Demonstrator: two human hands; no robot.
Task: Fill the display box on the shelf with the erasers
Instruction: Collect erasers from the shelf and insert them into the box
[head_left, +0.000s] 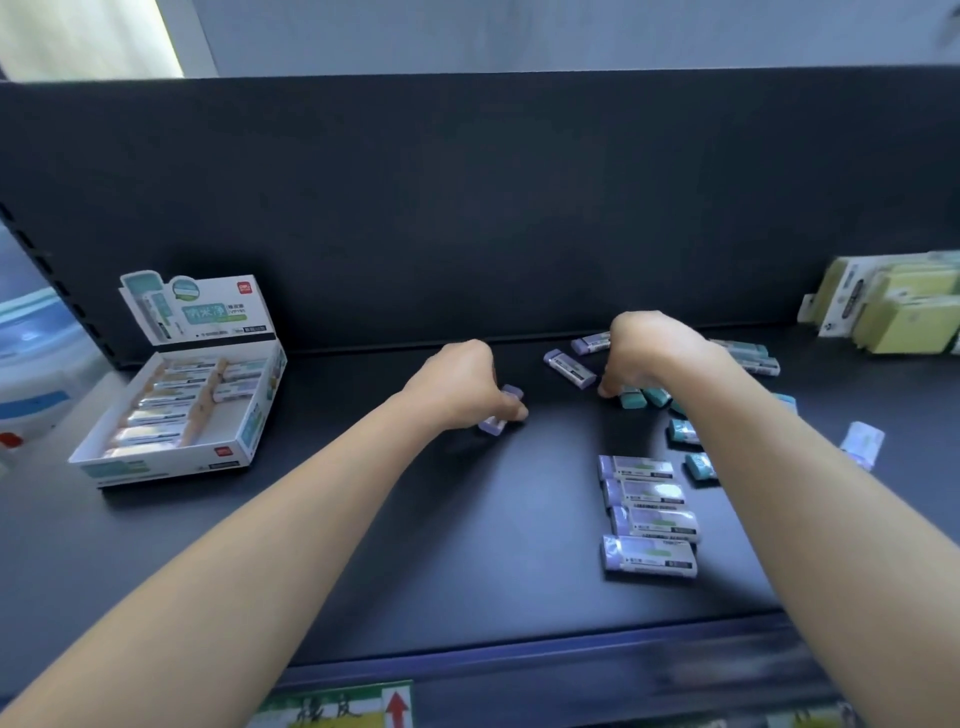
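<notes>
Shelf (493, 545), dark and matte, strewn with stock.
Nearest me, a shelf-edge label (397, 709) showed a red arrow and blurred writing; four purple sleeved erasers (649, 514) lay side by side. My left hand (462, 387) pinched a purple eraser (501, 410); my right hand (644, 353) curled over teal erasers (641, 397), grip hidden from me. The white cardboard display box (176, 410) sat far left, part-filled, red logo unreadable.

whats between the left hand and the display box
Nothing: in the head view only bare dark shelf lies between the left hand, which grips a purple eraser, and the display box.
</notes>
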